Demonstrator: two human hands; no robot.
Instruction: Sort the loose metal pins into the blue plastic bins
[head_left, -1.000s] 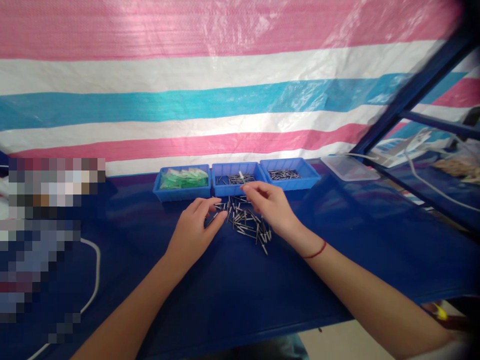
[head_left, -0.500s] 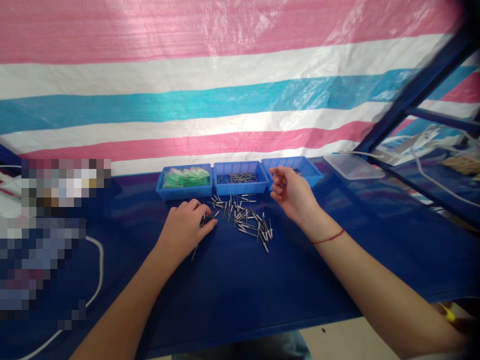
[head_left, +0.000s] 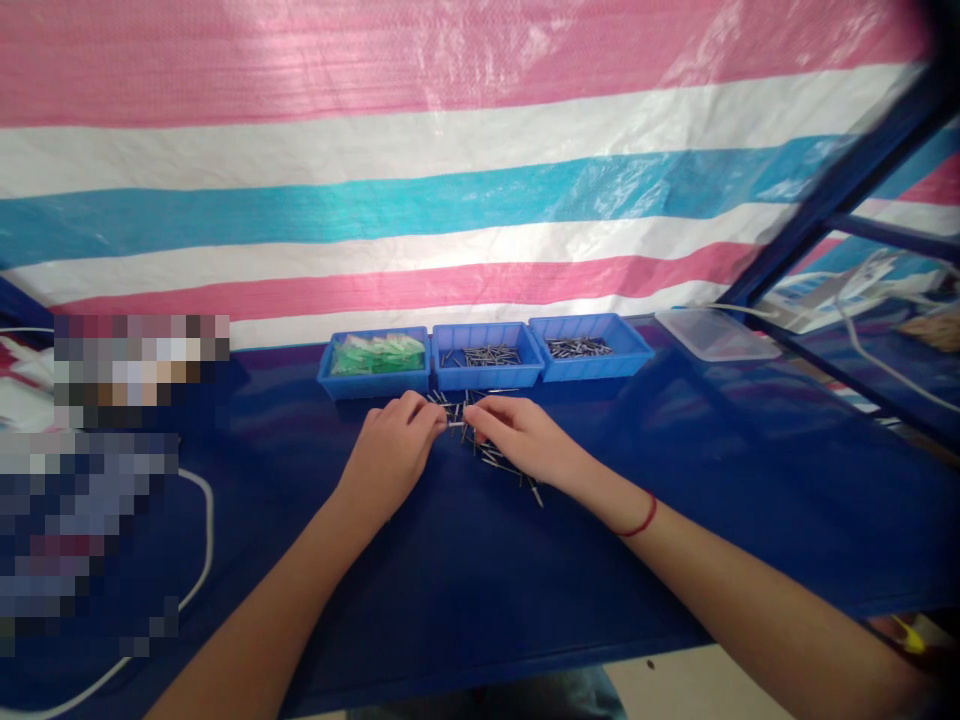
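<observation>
A loose pile of small metal pins (head_left: 501, 458) lies on the dark blue table (head_left: 465, 570), in front of three blue trays. My left hand (head_left: 390, 452) and my right hand (head_left: 517, 438) meet over the pile, fingertips pinched close together around one thin pin (head_left: 454, 424) held between them. The right hand covers much of the pile. Behind stand the left blue tray with green pieces (head_left: 375, 363), the middle blue tray (head_left: 486, 358) with a few pins, and the right blue tray (head_left: 589, 348) with dark pins.
A striped pink, white and blue tarp (head_left: 420, 160) hangs behind the table. A clear plastic lid (head_left: 716, 334) lies at right by a blue metal frame (head_left: 817, 200). A white cable (head_left: 191, 570) curves at left near blurred-out items.
My right hand came back from the right tray to the pile. My left hand moved up and right to meet it, and both now pinch a pin.
</observation>
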